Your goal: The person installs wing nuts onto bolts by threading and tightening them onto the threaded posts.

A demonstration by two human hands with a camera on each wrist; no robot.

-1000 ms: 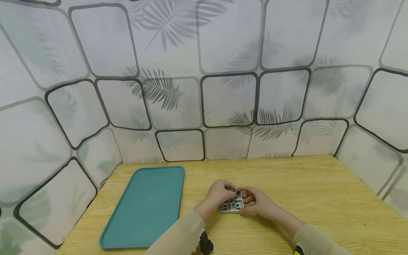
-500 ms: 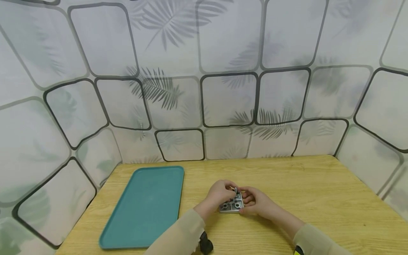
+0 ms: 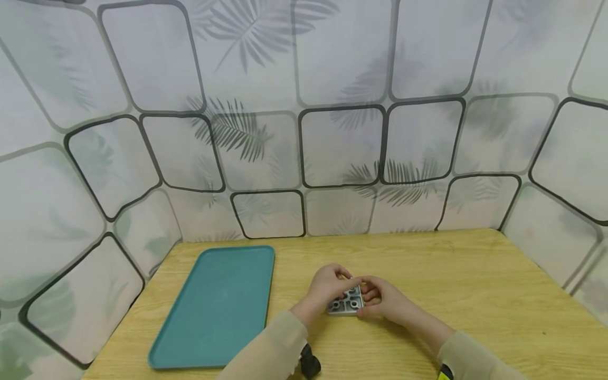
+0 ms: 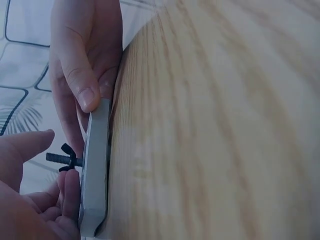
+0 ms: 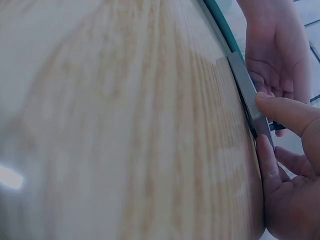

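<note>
A square silver metal plate (image 3: pixel 345 311) with ribs and round sockets lies flat on the wooden table. My right hand (image 3: pixel 386 302) grips its right edge between thumb and fingers. From the plate a threaded bolt (image 4: pixel 55 158) stands up, with a dark wing nut (image 4: pixel 67 149) low on it. My left hand (image 3: pixel 326 287) is over the plate's left side, and a left fingertip is right at one wing. The left thumb (image 4: pixel 35 145) is stretched out, apart from the nut. In the head view, the hands hide the bolt and the plate's far left corner.
A teal tray (image 3: pixel 214 311) lies on the table to the left. Below my left sleeve shows a black device (image 3: pixel 310 363), and the right cuff carries a black and yellow one (image 3: pixel 445 372). Patterned cloth (image 3: pixel 342 148) walls in the table's back and sides.
My left thumb has swung out across the bolt toward the right fingertips, covering the piece that showed there before. The right hand and the plate have stayed in place.
</note>
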